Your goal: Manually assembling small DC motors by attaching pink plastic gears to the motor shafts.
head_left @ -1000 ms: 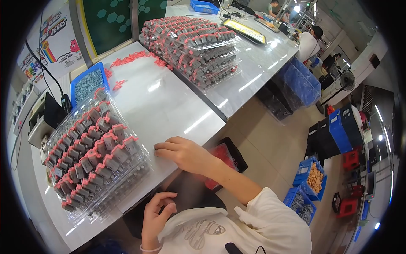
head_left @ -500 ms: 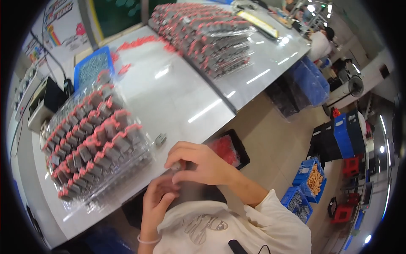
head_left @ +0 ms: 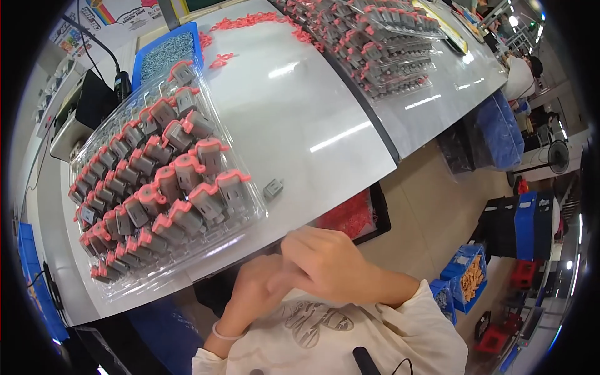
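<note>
Just off the table's front edge, my left hand and my right hand are pressed together, fingers curled in. My right hand lies partly over the left one, and whatever they hold is hidden between them; the left hand is a little blurred. On the table close by lies a single small grey motor. To its left, a clear plastic tray holds rows of grey motors with pink-red caps, most standing tilted.
A blue bin of small screws stands behind the tray. Loose pink-red caps lie at the back. More stacked trays of capped motors are at far right. Below the edge sits a black box of red pieces; blue crates stand on the floor.
My hands, which were apart with fingers loosely curved, have come together and closed. The head view has shifted, so the table and tray appear larger.
</note>
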`<action>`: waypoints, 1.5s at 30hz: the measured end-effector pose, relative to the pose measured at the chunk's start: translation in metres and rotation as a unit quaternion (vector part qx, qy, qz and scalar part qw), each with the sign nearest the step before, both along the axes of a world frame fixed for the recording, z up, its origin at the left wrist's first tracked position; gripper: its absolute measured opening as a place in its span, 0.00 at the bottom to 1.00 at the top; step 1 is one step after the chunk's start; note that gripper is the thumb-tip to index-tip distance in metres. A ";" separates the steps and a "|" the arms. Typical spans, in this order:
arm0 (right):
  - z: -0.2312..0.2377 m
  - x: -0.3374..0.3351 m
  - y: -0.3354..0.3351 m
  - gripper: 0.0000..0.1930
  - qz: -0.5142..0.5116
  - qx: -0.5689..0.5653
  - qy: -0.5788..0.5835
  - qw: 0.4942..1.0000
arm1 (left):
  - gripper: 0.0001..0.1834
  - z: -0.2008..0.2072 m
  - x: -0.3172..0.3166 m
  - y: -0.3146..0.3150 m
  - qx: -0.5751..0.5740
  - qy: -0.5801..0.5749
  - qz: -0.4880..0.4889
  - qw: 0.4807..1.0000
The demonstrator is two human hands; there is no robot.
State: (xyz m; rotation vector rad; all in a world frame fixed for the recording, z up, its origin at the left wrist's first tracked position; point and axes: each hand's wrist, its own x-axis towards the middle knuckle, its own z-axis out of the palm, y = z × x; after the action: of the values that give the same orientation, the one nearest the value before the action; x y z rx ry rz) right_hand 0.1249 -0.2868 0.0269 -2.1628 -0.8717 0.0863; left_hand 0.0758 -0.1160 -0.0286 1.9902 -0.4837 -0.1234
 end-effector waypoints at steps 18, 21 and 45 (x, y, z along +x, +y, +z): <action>-0.079 0.281 0.091 0.13 0.012 -0.002 -0.304 0.953 | 0.14 0.018 0.021 0.007 -0.132 0.065 -0.052 0.988; -0.066 0.264 0.085 0.14 0.030 -0.066 -0.235 0.969 | 0.14 0.020 0.016 0.015 -0.119 0.054 -0.048 0.990; -0.051 0.236 0.058 0.06 -0.028 -0.038 -0.249 0.967 | 0.30 0.018 -0.033 0.018 -0.253 0.028 0.071 0.964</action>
State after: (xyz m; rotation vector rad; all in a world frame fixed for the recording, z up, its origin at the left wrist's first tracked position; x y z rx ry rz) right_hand 0.3605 -0.2283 -0.0240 -2.3176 -1.0952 -0.4805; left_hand 0.0424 -0.0978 -0.0105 1.5073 -0.2974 0.0338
